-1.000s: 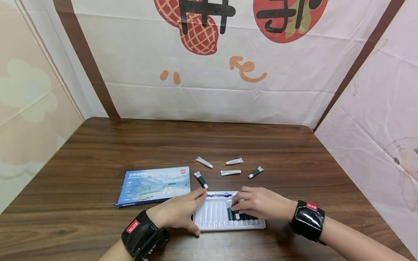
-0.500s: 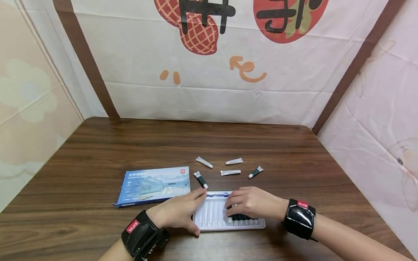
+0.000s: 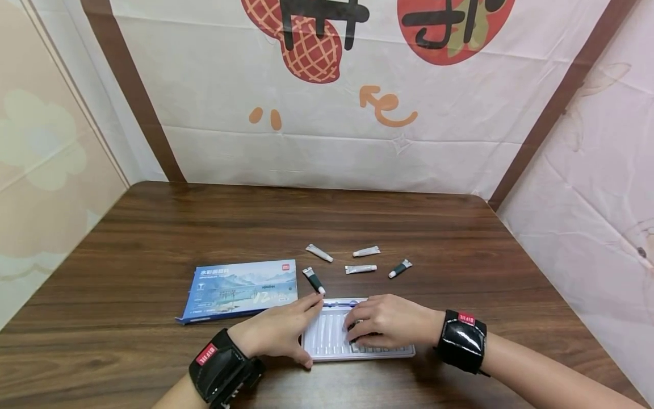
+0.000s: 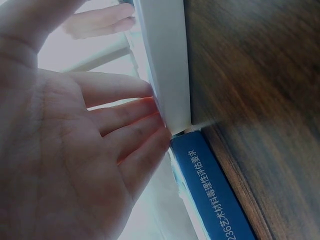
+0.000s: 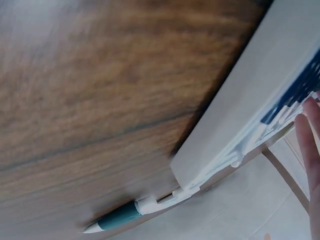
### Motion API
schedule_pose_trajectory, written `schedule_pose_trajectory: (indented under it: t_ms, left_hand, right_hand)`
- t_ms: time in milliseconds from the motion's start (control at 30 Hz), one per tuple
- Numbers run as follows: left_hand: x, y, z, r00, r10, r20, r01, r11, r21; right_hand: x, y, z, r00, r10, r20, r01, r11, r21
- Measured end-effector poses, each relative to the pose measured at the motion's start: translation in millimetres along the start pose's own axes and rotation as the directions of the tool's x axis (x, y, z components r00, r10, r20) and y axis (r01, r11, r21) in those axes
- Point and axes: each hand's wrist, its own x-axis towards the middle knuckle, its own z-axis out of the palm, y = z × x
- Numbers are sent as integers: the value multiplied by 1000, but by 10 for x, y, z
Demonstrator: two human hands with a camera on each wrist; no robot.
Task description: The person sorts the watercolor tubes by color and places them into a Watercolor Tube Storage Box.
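My left hand (image 3: pixel 283 326) rests against the left side of a white plastic tray (image 3: pixel 327 359), its thumb at the near edge. In the left wrist view its fingers (image 4: pixel 120 117) lie nearly straight against the tray's wall. Above the tray, my right hand (image 3: pixel 383 322) has curled fingers, with a small dark part of a paint tube (image 3: pixel 352 325) showing at the fingertips; the rest is hidden. Several paint tubes (image 5: pixel 295 90) with dark bodies and white caps fill the tray's right part, mostly beneath that hand. Slots (image 3: pixel 327 335) on the left show no tubes.
A blue paint box (image 3: pixel 240 289) lies left of the tray. Beyond the tray are loose tubes: a dark one (image 3: pixel 314 280) near its far left corner, another dark one (image 3: pixel 400 268) to the right, and pale ones (image 3: pixel 360 269) between. A slim blue item (image 3: pixel 334 304) lies along the tray's far side.
My right hand has shifted left over the tray and lowered, now covering more of the tubes. The left hand, box and loose tubes have stayed in place.
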Motion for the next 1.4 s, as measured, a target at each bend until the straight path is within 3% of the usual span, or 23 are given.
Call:
schedule_pose_trajectory:
  t_ms: [633,800,900,967,1033,1100,1200,1300,1400]
  left_hand:
    - [-8,14,-34,1000,-2,8,2,1000,-2]
    - [-2,9,-30,1000,-8,13,8,1000,-5]
    - [1,10,-19,1000,-9,15,9,1000,-9]
    - [4,9,-10,1000,-8,14,8,1000,-8]
    - [6,11,-5,1000,-9,12,9,1000,-6]
    - [7,11,-4,1000,-12,8,12,1000,-1]
    - [5,14,-6,1000,-20,11,20,1000,-6]
    - [4,15,-8,1000,-23,17,23,1000,-12]
    - [4,14,-8,1000,-16,17,17,1000,-11]
  right_hand:
    - [22,-98,65,991,110,-79,-108,994,31]
    - [2,-49,38,996,74,-46,-72,996,43]
    - [-68,82,-13,994,48,-99,-42,997,57]
    - [-171,236,-62,984,87,-156,-81,996,46]
    - [-307,421,-104,963,175,-205,-176,984,15]
    - [-468,606,-123,935,284,-211,-296,955,-24]
    - [-682,800,-89,888,431,-158,-444,895,-50]
    - [-814,877,-17,860,499,-104,-504,863,-28]
    - [-868,906,51,856,507,-101,-509,861,8]
